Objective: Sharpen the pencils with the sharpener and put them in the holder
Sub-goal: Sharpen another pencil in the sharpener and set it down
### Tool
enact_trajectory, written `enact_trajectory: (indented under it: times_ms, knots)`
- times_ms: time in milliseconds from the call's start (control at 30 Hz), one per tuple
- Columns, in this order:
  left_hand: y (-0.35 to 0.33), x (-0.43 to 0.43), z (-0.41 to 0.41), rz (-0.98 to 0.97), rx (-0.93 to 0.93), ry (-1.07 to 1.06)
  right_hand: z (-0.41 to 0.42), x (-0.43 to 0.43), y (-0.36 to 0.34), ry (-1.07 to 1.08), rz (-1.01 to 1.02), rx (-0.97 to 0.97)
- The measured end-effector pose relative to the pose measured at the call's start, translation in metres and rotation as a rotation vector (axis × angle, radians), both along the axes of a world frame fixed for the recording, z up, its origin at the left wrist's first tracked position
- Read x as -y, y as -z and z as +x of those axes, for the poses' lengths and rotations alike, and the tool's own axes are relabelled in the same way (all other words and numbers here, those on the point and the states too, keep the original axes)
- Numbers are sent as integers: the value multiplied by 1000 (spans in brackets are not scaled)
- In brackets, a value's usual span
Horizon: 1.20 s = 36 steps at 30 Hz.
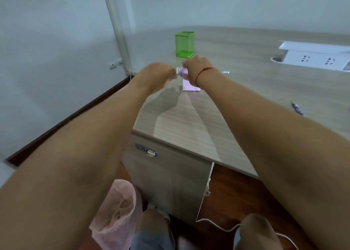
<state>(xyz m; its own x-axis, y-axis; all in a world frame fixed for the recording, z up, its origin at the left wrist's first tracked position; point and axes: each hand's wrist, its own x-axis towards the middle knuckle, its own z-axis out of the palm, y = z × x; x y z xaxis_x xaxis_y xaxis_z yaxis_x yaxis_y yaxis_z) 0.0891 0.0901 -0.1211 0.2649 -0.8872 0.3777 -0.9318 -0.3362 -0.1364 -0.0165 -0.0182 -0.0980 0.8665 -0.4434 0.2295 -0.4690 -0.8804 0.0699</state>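
- The wood-grain desk [246, 98] carries everything for the task. Its near edge runs across the middle of the view.
- A drawer cabinet [166, 177] with a lock at its top stands under the desk's near left corner.
- A pink bin bag [117, 212] sits on the floor beside that cabinet, on its left.
- A white socket block [316, 58] stands raised out of the desk towards the far right.
- Your right hand [197, 67] comes down over the sharpener from above, with its fingers curled round the top and gripping it.
- Your left hand [157, 73] is at the sharpener's left end with its fingers bunched. It is motion-blurred, so you cannot tell what it holds, if anything.
- The green mesh holder [184, 45] stands upright near the desk's far left corner, just beyond your hands.
- The lilac sharpener [186, 83] stands on the desk close to the left edge, between the holder and the near edge.
- One pencil [297, 108] lies flat near the right side of the desk, well apart from the sharpener.
- A small blue object [225, 72] lies just past your right wrist, too blurred to name.
- A red string bracelet [203, 73] circles that wrist.
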Motion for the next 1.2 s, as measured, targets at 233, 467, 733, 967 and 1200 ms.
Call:
enact_trajectory:
  times_ms: [233,467,733,967,1200]
  knots:
    - [35,10,-11,148,-105,-134,-3,6,6,-53,-33,8]
    - [12,43,12,162,-155,-171,0,16,9,-53,-51,20]
    - [-6,46,21,80,-42,-204,-1,13,2,-81,-34,5]
    - [-19,21,-1,-115,8,69,-7,20,0,-23,34,20]
    - [24,7,-13,105,-109,-63,-5,15,6,-49,-17,25]
